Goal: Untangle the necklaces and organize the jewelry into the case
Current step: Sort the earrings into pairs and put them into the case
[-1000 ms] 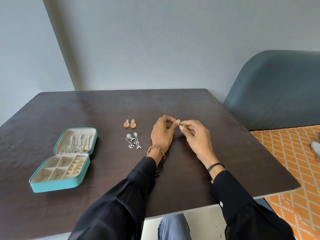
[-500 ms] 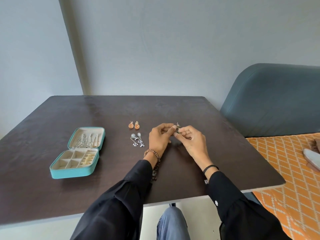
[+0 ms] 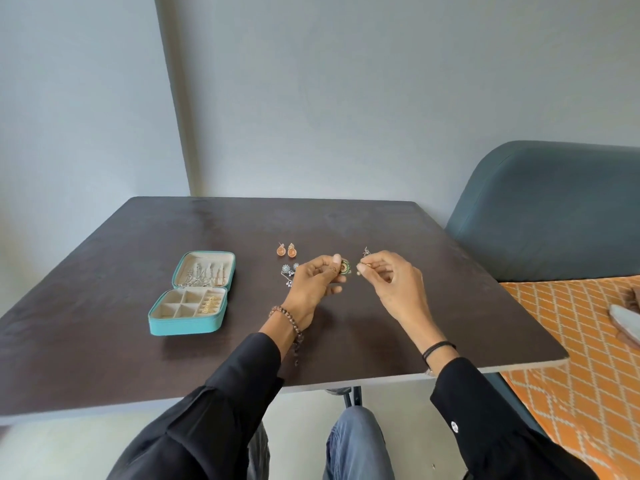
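Note:
A teal jewelry case [image 3: 183, 325] lies open on the left of the dark table [image 3: 138, 358]; silver chains hang in its lid and gold pieces sit in its right compartment. My left hand [image 3: 313, 285] pinches a round green and gold earring [image 3: 345, 267]. My right hand [image 3: 391, 282] pinches a small gold piece [image 3: 366, 266], apart from the left hand. A small dark earring [image 3: 365, 252] lies just beyond my right fingers. Two orange earrings [image 3: 286, 251] and silver dangling earrings [image 3: 288, 271] lie left of my left hand.
A grey-blue chair [image 3: 554, 216] stands against the table's right side. An orange patterned cover [image 3: 588, 341] spreads at the right, with a pale object [image 3: 627, 322] on it. The table's near edge [image 3: 346, 384] runs above my knees.
My hands have drawn apart: the left now holds the green earring alone and the right holds a small gold piece. The camera has tilted up.

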Action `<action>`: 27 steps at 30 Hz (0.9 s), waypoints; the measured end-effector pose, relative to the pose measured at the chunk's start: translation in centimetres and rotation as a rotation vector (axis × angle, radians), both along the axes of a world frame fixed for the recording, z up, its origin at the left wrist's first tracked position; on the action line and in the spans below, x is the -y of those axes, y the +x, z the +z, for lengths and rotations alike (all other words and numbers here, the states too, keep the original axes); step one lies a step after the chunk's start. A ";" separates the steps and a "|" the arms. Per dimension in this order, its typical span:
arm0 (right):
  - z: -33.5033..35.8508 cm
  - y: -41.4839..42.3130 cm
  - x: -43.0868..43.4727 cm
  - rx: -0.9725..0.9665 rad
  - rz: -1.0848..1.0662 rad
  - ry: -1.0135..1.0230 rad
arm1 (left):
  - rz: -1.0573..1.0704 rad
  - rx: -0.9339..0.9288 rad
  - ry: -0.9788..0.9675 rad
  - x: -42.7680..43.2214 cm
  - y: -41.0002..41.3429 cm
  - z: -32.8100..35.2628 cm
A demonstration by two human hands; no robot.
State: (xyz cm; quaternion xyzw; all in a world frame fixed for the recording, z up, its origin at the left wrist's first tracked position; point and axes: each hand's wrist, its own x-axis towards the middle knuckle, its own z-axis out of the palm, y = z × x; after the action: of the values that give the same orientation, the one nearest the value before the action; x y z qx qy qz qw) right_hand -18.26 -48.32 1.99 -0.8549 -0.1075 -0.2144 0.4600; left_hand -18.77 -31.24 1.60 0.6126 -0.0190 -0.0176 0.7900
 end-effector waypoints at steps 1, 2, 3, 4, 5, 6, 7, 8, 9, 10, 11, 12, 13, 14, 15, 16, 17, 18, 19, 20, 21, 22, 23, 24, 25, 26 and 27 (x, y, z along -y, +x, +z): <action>0.2 -0.3 -0.1 0.005 0.006 -0.001 | -0.001 0.006 0.010 -0.3 -0.4 0.3; 0.3 -0.6 -0.2 0.006 0.014 0.000 | -0.001 0.010 0.017 -0.5 -0.8 0.5; 0.5 -0.9 -0.3 0.005 0.024 0.005 | -0.003 0.013 0.028 -0.7 -1.2 0.8; 0.7 -1.4 -0.4 0.002 0.038 0.017 | -0.004 0.017 0.043 -0.9 -1.5 1.0; 0.9 -1.8 -0.5 -0.001 0.052 0.032 | -0.006 0.020 0.059 -1.1 -1.9 1.2; 1.0 -2.2 -0.7 -0.005 0.063 0.041 | -0.005 0.021 0.069 -1.2 -2.3 1.3; 1.2 -2.6 -0.9 -0.010 0.073 0.046 | 0.001 0.020 0.070 -1.3 -2.6 1.4; 1.2 -2.9 -1.2 -0.015 0.080 0.048 | 0.015 0.015 0.061 -1.4 -2.9 1.5; 1.3 -3.2 -1.4 -0.021 0.087 0.052 | 0.033 0.010 0.047 -1.4 -3.3 1.6; 1.3 -3.3 -1.6 -0.029 0.094 0.058 | 0.053 0.007 0.033 -1.5 -3.5 1.6; 1.3 -3.5 -1.9 -0.041 0.103 0.067 | 0.074 0.002 0.018 -1.5 -3.8 1.6; 1.3 -3.7 -2.1 -0.055 0.111 0.078 | 0.095 -0.002 0.004 -1.6 -4.0 1.6; 1.3 -3.8 -2.3 -0.069 0.122 0.090 | 0.114 -0.009 -0.009 -1.7 -4.3 1.7; 1.3 -3.9 -2.5 -0.081 0.131 0.100 | 0.130 -0.016 -0.026 -1.8 -4.5 1.7; 1.3 -4.1 -2.7 -0.086 0.140 0.112 | 0.143 -0.025 -0.046 -1.8 -4.7 1.7; 1.2 -4.2 -3.0 -0.090 0.146 0.128 | 0.161 -0.039 -0.068 -1.9 -4.9 1.7; 1.2 -4.4 -3.3 -0.095 0.148 0.150 | 0.183 -0.055 -0.091 -2.0 -5.1 1.7; 1.1 -4.6 -3.6 -0.098 0.146 0.165 | 0.203 -0.068 -0.112 -2.0 -5.2 1.8; 1.0 -4.9 -4.0 -0.100 0.144 0.176 | 0.217 -0.078 -0.125 -2.1 -5.4 1.8; 0.9 -5.0 -4.3 -0.101 0.141 0.185 | 0.223 -0.085 -0.130 -2.2 -5.5 1.9; 0.8 -5.2 -4.6 -0.104 0.137 0.202 | 0.225 -0.088 -0.133 -2.3 -5.7 1.9; 0.7 -5.3 -4.9 -0.115 0.123 0.227 | 0.230 -0.089 -0.139 -2.4 -5.8 1.8; 0.6 -5.5 -5.1 -0.135 0.105 0.258 | 0.238 -0.087 -0.148 -2.6 -5.9 1.8; 0.7 -5.7 -5.3 -0.162 0.090 0.293 | 0.245 -0.085 -0.155 -2.8 -6.0 1.7; 0.7 -5.8 -5.4 -0.188 0.087 0.337 | 0.250 -0.087 -0.163 -3.0 -6.1 1.6; 0.7 -5.9 -5.5 -0.209 0.098 0.385 | 0.254 -0.090 -0.176 -3.2 -6.2 1.4; 0.7 -6.1 -5.6 -0.222 0.116 0.428 | 0.258 -0.092 -0.194 -3.3 -6.3 1.2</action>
State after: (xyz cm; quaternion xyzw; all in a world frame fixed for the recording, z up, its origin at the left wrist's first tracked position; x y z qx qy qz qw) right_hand -24.31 -42.72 2.71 -0.7488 -0.0572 -0.1102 0.6510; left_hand -25.05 -27.91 2.81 0.5295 0.0942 0.0579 0.8411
